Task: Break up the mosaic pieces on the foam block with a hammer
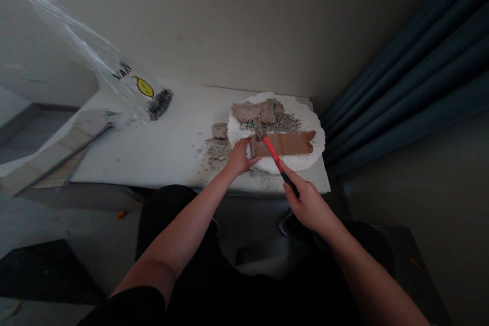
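Note:
My right hand (305,197) is wrapped round the black grip of a hammer (272,150) with a red shaft. Its metal head is over the left end of a flat brown strip (284,145); whether they touch I cannot tell. With fingers and thumb, my left hand (241,157) grips the strip's left end. The strip's right end is broken and jagged. Beneath it lies a white round mat (315,137) with a ragged edge. Behind the strip, on the same mat, sit a cracked grey-brown slab (252,111) and a heap of small crumbs (286,122).
Left of the mat, a lump (219,131) and loose debris (214,153) lie on the white table (160,155). A clear plastic bag (126,81) holding dark bits stands farther left, near long flat boards (57,158). Blue-grey curtains (412,81) hang at right.

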The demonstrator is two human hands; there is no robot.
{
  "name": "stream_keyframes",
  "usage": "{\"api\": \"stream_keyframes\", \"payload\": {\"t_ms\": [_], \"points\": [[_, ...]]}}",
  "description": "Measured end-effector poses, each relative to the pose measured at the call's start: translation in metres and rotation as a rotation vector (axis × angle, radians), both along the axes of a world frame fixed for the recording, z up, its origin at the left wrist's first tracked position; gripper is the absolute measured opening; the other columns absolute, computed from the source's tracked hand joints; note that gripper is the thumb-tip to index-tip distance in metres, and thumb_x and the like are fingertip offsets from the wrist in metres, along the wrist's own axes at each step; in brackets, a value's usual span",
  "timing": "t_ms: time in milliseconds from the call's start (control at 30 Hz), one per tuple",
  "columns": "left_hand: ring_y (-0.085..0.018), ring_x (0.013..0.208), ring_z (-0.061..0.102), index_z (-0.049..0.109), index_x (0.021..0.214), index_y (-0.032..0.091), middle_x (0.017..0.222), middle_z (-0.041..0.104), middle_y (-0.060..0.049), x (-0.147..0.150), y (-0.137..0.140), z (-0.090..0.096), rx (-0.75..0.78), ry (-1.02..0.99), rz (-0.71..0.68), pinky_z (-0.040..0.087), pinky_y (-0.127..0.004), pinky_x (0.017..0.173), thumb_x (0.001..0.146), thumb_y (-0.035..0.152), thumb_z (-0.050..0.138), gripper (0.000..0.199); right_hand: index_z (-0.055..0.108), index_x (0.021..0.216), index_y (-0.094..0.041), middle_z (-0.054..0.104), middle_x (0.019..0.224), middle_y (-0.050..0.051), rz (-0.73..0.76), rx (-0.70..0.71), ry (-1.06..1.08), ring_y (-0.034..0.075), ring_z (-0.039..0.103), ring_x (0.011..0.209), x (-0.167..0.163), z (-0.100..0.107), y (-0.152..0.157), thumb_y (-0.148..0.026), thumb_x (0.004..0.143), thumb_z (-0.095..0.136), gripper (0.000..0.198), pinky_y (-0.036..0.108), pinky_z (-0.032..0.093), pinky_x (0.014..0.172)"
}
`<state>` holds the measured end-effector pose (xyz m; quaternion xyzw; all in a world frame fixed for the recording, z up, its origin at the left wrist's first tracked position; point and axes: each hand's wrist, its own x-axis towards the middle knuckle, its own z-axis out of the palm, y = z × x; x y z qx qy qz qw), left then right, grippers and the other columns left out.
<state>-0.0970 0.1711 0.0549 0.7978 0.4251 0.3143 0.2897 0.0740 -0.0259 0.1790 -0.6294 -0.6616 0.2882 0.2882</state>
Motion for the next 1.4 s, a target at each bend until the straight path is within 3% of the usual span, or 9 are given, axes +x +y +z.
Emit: {"api": "stream_keyframes", "payload": {"t_ms": [200, 333, 467, 567, 700, 933, 1167, 1300, 1400], "points": [[-0.029, 0.122, 0.055, 0.043, 0.135, 0.019, 0.137, 0.054, -0.016, -0.002, 0.001, 0.012, -0.073, -0.011, -0.022, 0.055, -0.037, 0.080, 0.065, 0.031, 0.079, 0.079, 0.030, 0.158, -0.024, 0.066, 0.132, 0.012, 0.017, -0.063, -0.031, 0.028, 0.066, 0.114, 0.002, -0.007, 0.001, -0.021, 0.097, 0.043, 0.063, 0.046, 0.050, 0.100], [-0.022, 0.108, 0.060, 0.049, 0.124, 0.019, 0.126, 0.060, -0.012, -0.019, 0.007, 0.026, -0.073, -0.012, 0.097, 0.053, -0.033, 0.076, 0.074, 0.024, 0.065, 0.053, 0.031, 0.158, -0.026, 0.066, 0.131, 0.011, -0.065, -0.024, -0.032, 0.027, 0.066, 0.114, 0.017, -0.004, 0.003, -0.025, 0.098, 0.044, 0.062, 0.045, 0.050, 0.099], [-0.019, 0.079, 0.062, 0.057, 0.103, 0.020, 0.089, 0.067, -0.006, -0.044, 0.009, 0.028, -0.107, 0.224, 0.294, 0.050, -0.035, 0.075, 0.077, 0.022, 0.056, 0.025, 0.036, 0.156, -0.023, 0.067, 0.129, 0.012, -0.139, 0.020, -0.039, 0.026, 0.067, 0.111, 0.037, -0.008, 0.007, -0.027, 0.096, 0.048, 0.062, 0.043, 0.050, 0.099], [-0.022, 0.076, 0.063, 0.060, 0.082, 0.021, 0.080, 0.067, -0.007, -0.055, 0.001, 0.019, -0.175, 0.496, 0.227, 0.049, -0.036, 0.071, 0.078, 0.028, 0.058, 0.008, 0.039, 0.155, -0.022, 0.069, 0.122, 0.013, -0.167, 0.001, -0.053, 0.027, 0.069, 0.100, 0.048, -0.019, 0.011, -0.027, 0.095, 0.049, 0.061, 0.045, 0.053, 0.093], [-0.025, 0.081, 0.065, 0.061, 0.072, 0.021, 0.082, 0.070, -0.009, -0.050, -0.014, 0.000, -0.204, 0.627, 0.145, 0.050, -0.036, 0.071, 0.078, 0.032, 0.060, 0.012, 0.038, 0.155, -0.021, 0.071, 0.116, 0.014, -0.168, -0.042, -0.074, 0.029, 0.070, 0.100, 0.054, -0.029, 0.014, -0.029, 0.095, 0.046, 0.061, 0.048, 0.053, 0.092], [-0.028, 0.086, 0.068, 0.067, 0.073, 0.020, 0.088, 0.070, -0.013, -0.031, -0.026, -0.016, -0.177, 0.576, 0.103, 0.052, -0.040, 0.077, 0.078, 0.026, 0.061, 0.010, 0.039, 0.154, -0.020, 0.063, 0.136, 0.014, -0.147, 0.020, -0.073, 0.030, 0.058, 0.125, 0.053, -0.034, 0.015, -0.027, 0.093, 0.050, 0.063, 0.049, 0.044, 0.106], [-0.030, 0.085, 0.068, 0.065, 0.082, 0.019, 0.087, 0.071, -0.015, -0.046, -0.011, -0.004, -0.169, 0.583, 0.258, 0.052, -0.042, 0.074, 0.078, 0.024, 0.057, 0.011, 0.040, 0.154, -0.021, 0.062, 0.137, 0.013, -0.169, -0.007, -0.080, 0.030, 0.063, 0.120, 0.053, -0.034, 0.016, -0.026, 0.093, 0.049, 0.062, 0.048, 0.047, 0.104], [-0.025, 0.086, 0.067, 0.065, 0.097, 0.020, 0.090, 0.073, -0.010, -0.059, 0.010, 0.009, -0.148, 0.362, 0.385, 0.051, -0.039, 0.080, 0.077, 0.017, 0.056, 0.022, 0.040, 0.154, -0.022, 0.063, 0.136, 0.011, -0.167, 0.000, -0.091, 0.030, 0.060, 0.124, 0.051, -0.033, 0.015, -0.026, 0.093, 0.049, 0.062, 0.049, 0.045, 0.106], [-0.019, 0.082, 0.065, 0.067, 0.102, 0.019, 0.097, 0.074, -0.008, -0.052, 0.017, 0.016, -0.126, 0.085, 0.342, 0.052, -0.035, 0.080, 0.080, 0.019, 0.055, 0.025, 0.040, 0.154, -0.022, 0.065, 0.132, 0.012, -0.155, 0.005, -0.106, 0.031, 0.061, 0.122, 0.050, -0.032, 0.015, -0.025, 0.093, 0.049, 0.062, 0.049, 0.046, 0.105]]}}
